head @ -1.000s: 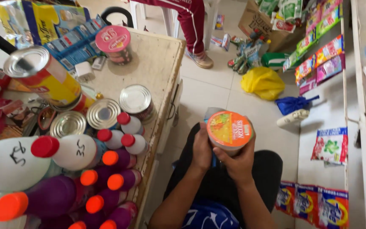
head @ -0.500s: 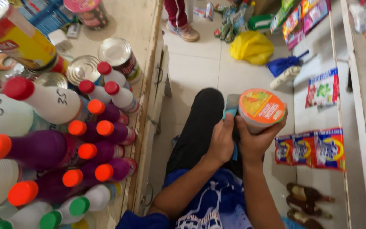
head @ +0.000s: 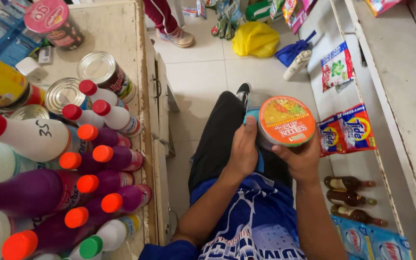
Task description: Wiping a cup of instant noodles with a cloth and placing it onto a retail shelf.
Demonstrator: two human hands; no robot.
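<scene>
- Cup (head: pixel 285 123): smooth lid, printed, with a slight sheen, probably paper or foil.
- Tins (head: pixel 97 68): bare shiny metal tops, glossy paper labels.
- Bottles (head: pixel 107 153): glossy plastic, smooth matt caps.
- Surface (head: pixel 116 33): worn, matt wood, scuffed.
- Floor (head: pixel 203 77): smooth, faintly glossy tiles.
- Sachets (head: pixel 347 135): shiny plastic film.
- Bag (head: pixel 256 39): crinkled yellow plastic.
- Shirt (head: pixel 256 216): smooth printed cloth.

One noodle cup (head: pixel 285 120), three brown bottles (head: pixel 350 198).

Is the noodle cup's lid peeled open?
No, the orange lid lies flat and sealed on the noodle cup held in both hands.
</scene>
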